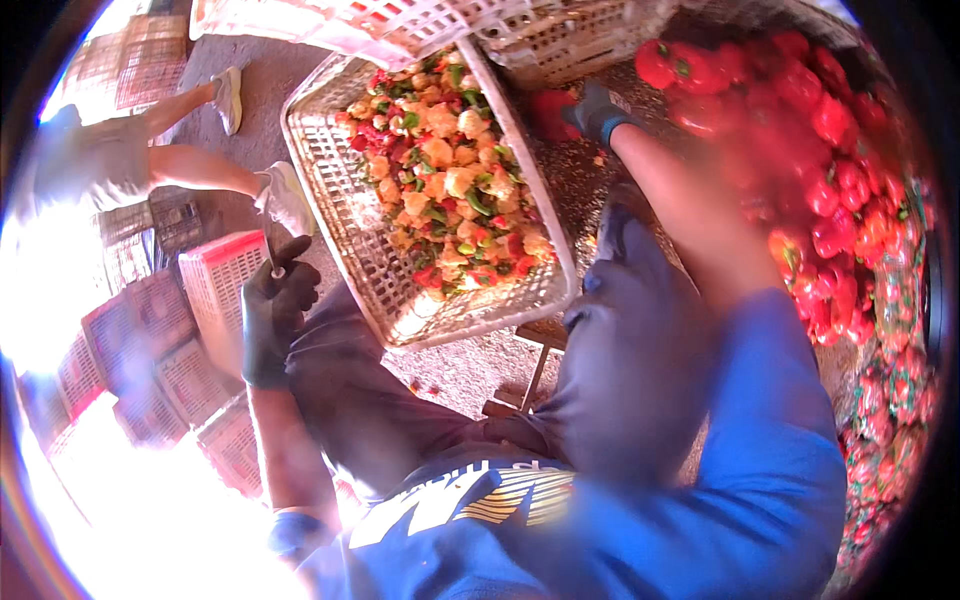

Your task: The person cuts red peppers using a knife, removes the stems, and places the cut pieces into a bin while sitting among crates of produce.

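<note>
The person is wearing a bright blue fabric shirt (690, 530), its front displaying a bold white and yellow striped print (450, 515). Long, dark bluish-grey cloth trousers (640, 345) are covering the legs. The left hand (280, 305) is wearing a dark, grey-cuffed glove (266, 335); the right hand (596, 110), a dark, blue-edged glove (602, 118).

The gloved left hand (275, 312), fingers curled inward, is beside the left edge of the crate (335, 180); the gloved right hand (598, 112), arm outstretched, lies beyond the right edge.

the red thing (550, 115) by the right hand (598, 112) is blurred.
</note>
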Tool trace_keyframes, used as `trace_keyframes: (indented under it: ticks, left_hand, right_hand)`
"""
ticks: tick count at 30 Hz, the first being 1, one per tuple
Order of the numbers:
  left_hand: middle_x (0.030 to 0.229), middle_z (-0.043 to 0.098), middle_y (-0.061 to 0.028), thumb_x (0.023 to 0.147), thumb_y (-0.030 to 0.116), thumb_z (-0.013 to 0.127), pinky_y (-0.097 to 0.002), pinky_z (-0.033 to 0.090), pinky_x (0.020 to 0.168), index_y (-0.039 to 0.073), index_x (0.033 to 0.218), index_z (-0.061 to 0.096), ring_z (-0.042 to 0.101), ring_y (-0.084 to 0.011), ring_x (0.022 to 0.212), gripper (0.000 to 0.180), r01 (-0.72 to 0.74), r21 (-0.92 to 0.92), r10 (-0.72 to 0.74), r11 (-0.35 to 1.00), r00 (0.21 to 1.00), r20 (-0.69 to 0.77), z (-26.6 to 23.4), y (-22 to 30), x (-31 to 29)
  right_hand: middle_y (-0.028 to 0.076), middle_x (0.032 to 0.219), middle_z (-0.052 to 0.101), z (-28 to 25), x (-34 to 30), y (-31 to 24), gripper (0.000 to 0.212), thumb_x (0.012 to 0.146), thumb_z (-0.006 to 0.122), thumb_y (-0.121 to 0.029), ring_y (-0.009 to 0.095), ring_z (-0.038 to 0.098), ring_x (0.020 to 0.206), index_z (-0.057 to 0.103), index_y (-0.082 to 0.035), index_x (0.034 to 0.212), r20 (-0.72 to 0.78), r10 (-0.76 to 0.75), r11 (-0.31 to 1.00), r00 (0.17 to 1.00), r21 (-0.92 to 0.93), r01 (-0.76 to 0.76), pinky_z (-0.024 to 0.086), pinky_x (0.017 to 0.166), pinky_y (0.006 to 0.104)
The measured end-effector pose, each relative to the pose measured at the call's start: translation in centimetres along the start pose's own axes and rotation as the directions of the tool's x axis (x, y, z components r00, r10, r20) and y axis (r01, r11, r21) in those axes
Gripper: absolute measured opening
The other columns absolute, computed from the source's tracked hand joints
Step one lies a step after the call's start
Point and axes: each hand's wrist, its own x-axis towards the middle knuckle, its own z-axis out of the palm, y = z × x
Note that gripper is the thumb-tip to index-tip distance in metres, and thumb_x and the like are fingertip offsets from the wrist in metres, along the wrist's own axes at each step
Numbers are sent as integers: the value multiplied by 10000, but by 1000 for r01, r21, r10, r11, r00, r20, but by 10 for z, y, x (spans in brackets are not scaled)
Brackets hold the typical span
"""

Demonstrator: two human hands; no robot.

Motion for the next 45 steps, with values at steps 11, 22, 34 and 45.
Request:
trace_keyframes:
  ticks: [11, 22, 34, 45]
  left_hand:
    - [825, 583, 44, 914, 108, 715, -199, 440, 629, -39, 1345, 614, 552, -48, 711, 467, -23, -38, 24, 999, 1000, 13, -6, -4, 11]
    - [811, 522, 38, 951, -26, 632, -177, 360, 581, -46, 1373, 586, 453, -20, 657, 425, -90, -122, 108, 988, 982, 158, 17, 18, -5]
    - [1054, 685, -63, 941, 322, 745, -251, 542, 681, -30, 1443, 497, 664, -120, 862, 661, -132, -544, 366, 829, 862, 349, 75, 84, -31]
    - [929, 708, -25, 926, 252, 753, -256, 524, 592, 59, 1173, 673, 642, -103, 675, 324, -274, -793, 543, 544, 835, 83, 50, 51, -26]
  right_hand:
    - [153, 1014, 711, 78, 54, -11, 515, 787, 774, -492, 323, 675, 936, 715, -80, 1089, 246, 6, 989, 969, 141, -42, 536, 798, 435]
    - [80, 851, 684, 15, 13, 33, 418, 822, 739, -427, 217, 637, 746, 719, -52, 1007, 209, -566, 19, 797, 970, -242, 520, 670, 387]
    - [56, 1156, 715, -159, -177, -93, 465, 952, 670, -449, 169, 696, 942, 683, -109, 1269, 64, -273, 242, 960, 970, 4, 604, 718, 354]
    - [74, 1196, 691, -174, -304, -227, 516, 905, 794, -166, 139, 639, 1075, 597, 13, 1347, -293, -599, 384, 746, 712, 588, 521, 977, 296]
